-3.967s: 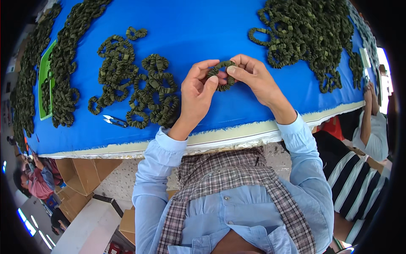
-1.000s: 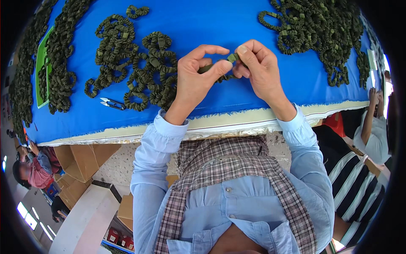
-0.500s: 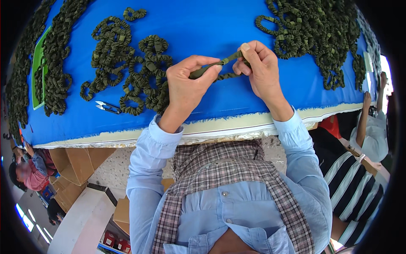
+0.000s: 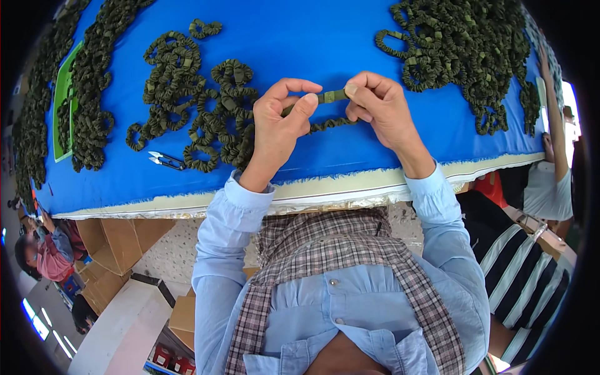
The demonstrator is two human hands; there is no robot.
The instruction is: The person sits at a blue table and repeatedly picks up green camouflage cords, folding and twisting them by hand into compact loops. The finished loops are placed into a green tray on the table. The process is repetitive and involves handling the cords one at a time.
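A dark green scrunchie is stretched between my two hands above the blue cloth. Its flat upper stretch carries a small lighter green tab, and the gathered lower strand sags beneath. My left hand holds one end, with the thumb against the band and the index finger arched above. Pinched between thumb and fingers, the other end is in my right hand. Just left of my left hand lies a pile of similar scrunchies. Small thread snips with dark handles rest beside that pile.
A large heap of scrunchies covers the table's far right, and more line the left around a green tray. The blue cloth has a frayed near edge. Cardboard boxes stand below at left. Co-workers are at both sides.
My hands have drawn slightly apart, pulling the band straighter and level. My right hand has come down a little. At the right, a co-worker's arm now reaches farther over the table.
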